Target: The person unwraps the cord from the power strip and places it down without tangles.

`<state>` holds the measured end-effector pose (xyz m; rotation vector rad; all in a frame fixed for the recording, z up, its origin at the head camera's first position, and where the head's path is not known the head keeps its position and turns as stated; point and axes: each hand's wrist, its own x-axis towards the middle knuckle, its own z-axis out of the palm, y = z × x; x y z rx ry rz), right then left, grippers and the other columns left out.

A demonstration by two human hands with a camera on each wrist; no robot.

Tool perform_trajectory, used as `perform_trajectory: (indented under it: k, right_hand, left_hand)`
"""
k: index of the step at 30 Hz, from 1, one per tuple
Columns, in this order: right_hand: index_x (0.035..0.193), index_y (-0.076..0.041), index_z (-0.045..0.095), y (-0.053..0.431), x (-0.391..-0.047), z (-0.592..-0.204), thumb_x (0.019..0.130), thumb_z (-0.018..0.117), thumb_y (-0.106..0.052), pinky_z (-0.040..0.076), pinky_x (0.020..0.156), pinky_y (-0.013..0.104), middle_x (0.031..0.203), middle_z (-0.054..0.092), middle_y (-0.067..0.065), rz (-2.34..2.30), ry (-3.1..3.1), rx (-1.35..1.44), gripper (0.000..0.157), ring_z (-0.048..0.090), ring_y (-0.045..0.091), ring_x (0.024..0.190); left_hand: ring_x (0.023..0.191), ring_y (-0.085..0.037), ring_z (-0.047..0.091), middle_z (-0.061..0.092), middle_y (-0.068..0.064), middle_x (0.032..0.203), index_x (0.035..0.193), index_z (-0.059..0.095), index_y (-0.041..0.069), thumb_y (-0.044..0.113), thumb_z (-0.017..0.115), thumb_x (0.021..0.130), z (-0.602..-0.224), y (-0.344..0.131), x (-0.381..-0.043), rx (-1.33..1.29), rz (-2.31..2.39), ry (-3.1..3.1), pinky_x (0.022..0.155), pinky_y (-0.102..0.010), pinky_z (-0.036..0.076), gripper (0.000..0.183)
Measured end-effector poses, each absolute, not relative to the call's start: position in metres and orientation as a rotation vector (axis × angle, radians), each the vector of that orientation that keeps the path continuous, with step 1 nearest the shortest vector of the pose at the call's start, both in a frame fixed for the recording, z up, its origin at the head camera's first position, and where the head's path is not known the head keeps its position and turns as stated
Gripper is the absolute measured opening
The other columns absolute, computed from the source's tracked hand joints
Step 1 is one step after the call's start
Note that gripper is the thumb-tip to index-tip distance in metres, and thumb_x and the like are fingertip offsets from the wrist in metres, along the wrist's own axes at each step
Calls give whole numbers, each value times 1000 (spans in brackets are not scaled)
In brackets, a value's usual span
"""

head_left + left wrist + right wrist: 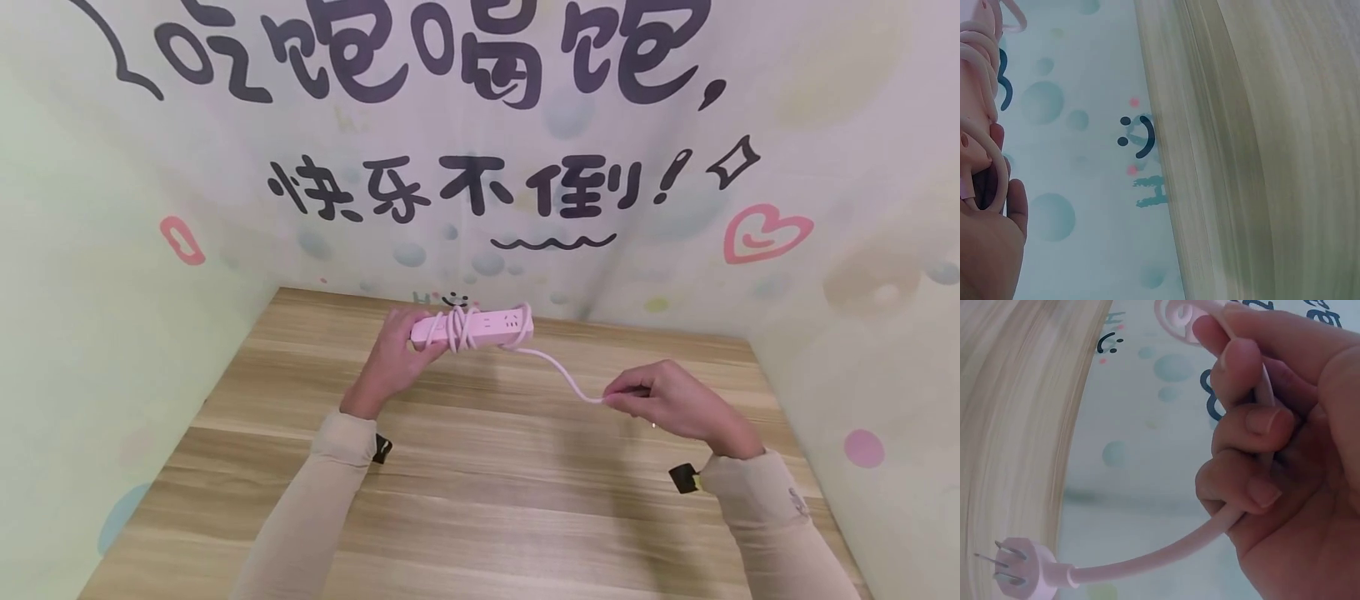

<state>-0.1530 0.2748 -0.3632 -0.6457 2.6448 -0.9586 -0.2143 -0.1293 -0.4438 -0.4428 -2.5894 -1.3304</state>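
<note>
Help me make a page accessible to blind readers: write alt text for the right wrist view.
A right hand grips a pink cable in its curled fingers, with the cable's three-pronged plug at lower left. Behind are a wood-grain tabletop and a pale backdrop printed with bubbles.

booth: cartoon-printed walls (pixel 420 129), wood-grain tabletop (pixel 487 492)

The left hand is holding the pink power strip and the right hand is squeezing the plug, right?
Not quite. The right hand grips the cord, not the plug; the right wrist view shows the plug sticking out free. The left hand does hold the pink power strip.
</note>
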Motion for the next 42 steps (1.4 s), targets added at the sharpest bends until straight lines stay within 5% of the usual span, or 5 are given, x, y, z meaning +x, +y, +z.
perform_trajectory:
  k: [10, 15, 22, 30, 42]
  right_hand:
    - [98, -22, 78, 282, -168, -376, 96, 72, -24, 46, 57, 24, 79, 70, -7, -955, 2729, -588, 7, 51, 5, 61]
    - [104, -17, 77, 285, -180, -383, 99, 67, -32, 43, 55, 26, 77, 64, -1, -970, 2771, -494, 19, 45, 8, 58]
    - [110, -10, 76, 287, -196, -393, 102, 61, -36, 48, 66, 27, 84, 69, 4, -1017, 2893, -372, 31, 59, 13, 73]
    - [117, -7, 73, 285, -209, -389, 103, 57, -44, 46, 63, 29, 93, 69, 10, -1176, 2945, -221, 42, 56, 19, 74]
    - [119, -6, 74, 274, -209, -364, 100, 62, -44, 43, 57, 23, 76, 62, -15, -1494, 3006, 2, 45, 51, 9, 68]
  left_hand:
    - [108, -24, 45, 61, -9, 119, 127, 60, 6, 26, 74, 93, -446, -129, -212, -470, -1323, -2584, 86, -43, 46, 42]
    - [111, -25, 47, 60, -11, 121, 128, 60, 4, 23, 74, 93, -447, -129, -209, -492, -1321, -2559, 88, -43, 46, 43]
    - [111, -25, 48, 61, -12, 120, 127, 62, 4, 22, 76, 91, -449, -130, -207, -523, -1307, -2527, 88, -40, 45, 42]
    - [113, -26, 48, 61, -12, 121, 127, 62, 4, 22, 76, 91, -449, -131, -206, -540, -1309, -2520, 90, -42, 46, 43]
    - [114, -26, 49, 66, -9, 121, 124, 63, 5, 21, 78, 90, -451, -129, -208, -569, -1305, -2522, 94, -42, 45, 41]
